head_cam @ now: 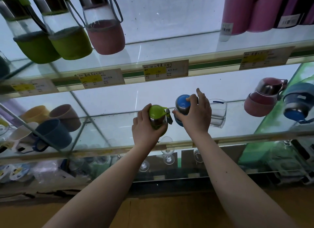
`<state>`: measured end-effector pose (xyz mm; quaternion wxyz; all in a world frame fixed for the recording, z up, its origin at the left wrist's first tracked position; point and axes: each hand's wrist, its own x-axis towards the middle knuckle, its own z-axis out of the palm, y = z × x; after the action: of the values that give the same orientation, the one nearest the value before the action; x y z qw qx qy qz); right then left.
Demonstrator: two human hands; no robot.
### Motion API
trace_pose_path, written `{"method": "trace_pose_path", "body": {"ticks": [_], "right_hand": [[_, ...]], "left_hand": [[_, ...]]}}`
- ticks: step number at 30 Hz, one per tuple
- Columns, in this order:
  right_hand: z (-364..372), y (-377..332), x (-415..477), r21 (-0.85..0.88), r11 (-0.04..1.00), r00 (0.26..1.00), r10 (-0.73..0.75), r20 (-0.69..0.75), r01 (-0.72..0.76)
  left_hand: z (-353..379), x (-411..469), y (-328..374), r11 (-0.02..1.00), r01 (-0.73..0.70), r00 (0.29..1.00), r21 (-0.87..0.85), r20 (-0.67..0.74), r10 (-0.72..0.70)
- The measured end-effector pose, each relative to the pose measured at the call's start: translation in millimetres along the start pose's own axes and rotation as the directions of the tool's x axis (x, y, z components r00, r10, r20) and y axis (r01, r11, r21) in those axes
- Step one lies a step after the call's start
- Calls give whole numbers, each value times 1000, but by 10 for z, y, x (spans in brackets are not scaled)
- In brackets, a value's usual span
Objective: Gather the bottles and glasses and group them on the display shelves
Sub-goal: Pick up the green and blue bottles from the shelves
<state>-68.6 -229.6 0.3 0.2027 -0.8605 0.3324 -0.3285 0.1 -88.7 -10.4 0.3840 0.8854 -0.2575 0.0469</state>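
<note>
We take the middle glass shelf as our reference. It is a clear pane with a pale yellowish front rail, and slim metal struts cross it at the left. Above it we note an upper glass shelf, its front edge carrying a green strip and paper price labels with yellow patches and handwriting. Behind both shelves the back panel is white, evenly lit and speckled with dark marks. To the right of the reference shelf we see a green side panel. Below it lies a dimmer lower tier, and beneath that a brown wooden base.
</note>
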Motion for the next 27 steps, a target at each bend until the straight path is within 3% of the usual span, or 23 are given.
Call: {"method": "trace_pose_path", "body": {"ticks": [8,15,27], "right_hand": [[-63,-33,-116,120,991,998,54,31,-57],[-111,27,-205,121,989,991,73,112,-87],[-451,-314,-443,177,984,997,-10,-77,23]], "left_hand": [[32,-66,46,991,57,998,-125,15,-56],[29,-262,15,964,49,995,-263,-69,-70],[-420,-441,213,972,-25,993,-234,-120,-3]]}}
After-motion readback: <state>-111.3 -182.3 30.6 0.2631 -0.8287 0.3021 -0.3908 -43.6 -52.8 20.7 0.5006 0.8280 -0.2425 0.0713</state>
